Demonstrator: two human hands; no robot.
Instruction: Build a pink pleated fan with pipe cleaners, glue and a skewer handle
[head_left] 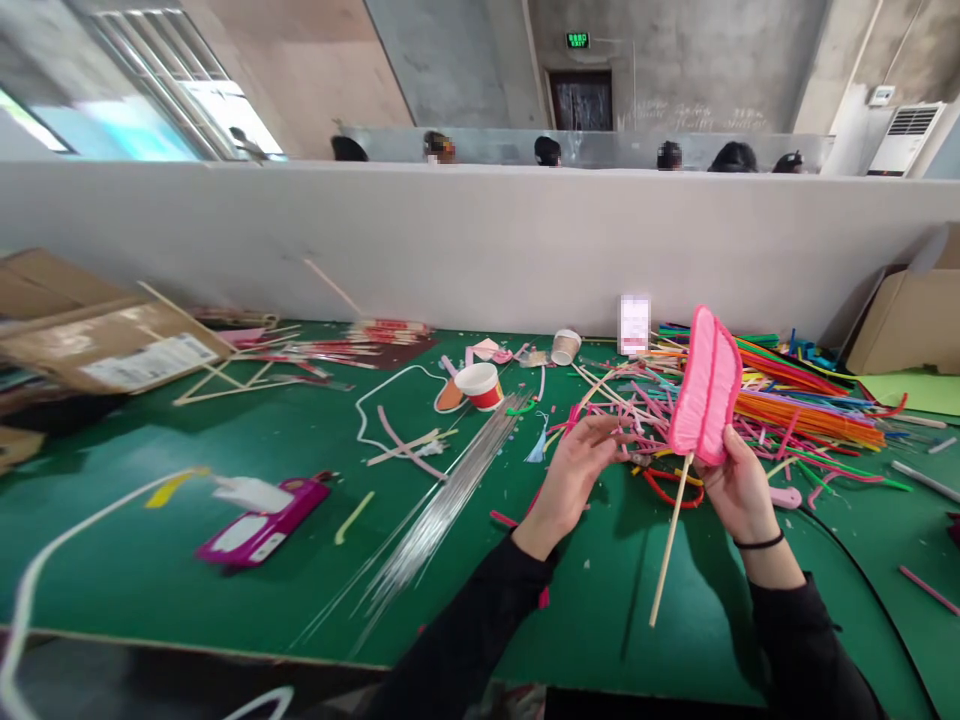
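In the head view my right hand [739,485] grips the lower edge of a pink fuzzy panel [705,395], shaped like a wing or petal with a darker pink border and middle rib. A thin wooden stick [671,540] runs down from its base above the table. To the left, my left hand [574,475] is open, its fingers stretched toward the panel but apart from it. Beyond it lies a pile of pink pipe cleaners [630,405]. A red and orange loop [675,488] rests between the hands.
The green table [300,590] holds a bundle of thin wires [442,510], a paper cup [480,385], a purple device [262,525] with a white cable, and orange pipe cleaners [817,415]. Cardboard boxes [97,335] stand at the left. A white partition [450,245] rises behind.
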